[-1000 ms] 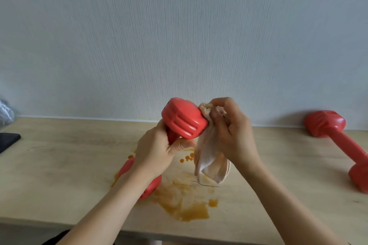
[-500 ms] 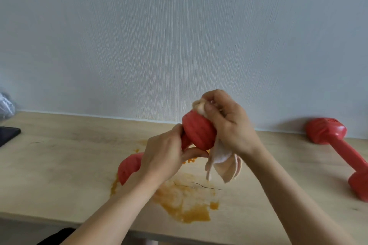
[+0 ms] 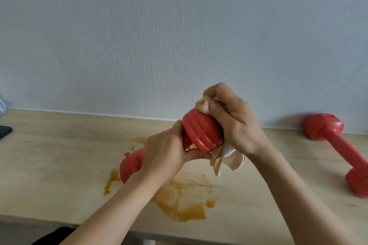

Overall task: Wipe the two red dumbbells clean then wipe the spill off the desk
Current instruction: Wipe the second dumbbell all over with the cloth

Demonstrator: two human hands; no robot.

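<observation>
One dumbbell (image 3: 201, 135) is held above the desk (image 3: 59, 157) by its bar in the left hand (image 3: 165, 155); a cloth (image 3: 229, 157), gripped by the right hand (image 3: 233, 123), is pressed on its head. The second dumbbell (image 3: 338, 145) lies at the right; the spill (image 3: 183, 201) remains unwiped.

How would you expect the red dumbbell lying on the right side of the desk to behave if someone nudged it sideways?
The second dumbbell rests on its side on the desk. Its heads look faceted and ribbed, so it would probably rock rather than roll far. Its surface looks smooth, so it might slide. It is likely rigid; its weight cannot be judged.
</observation>
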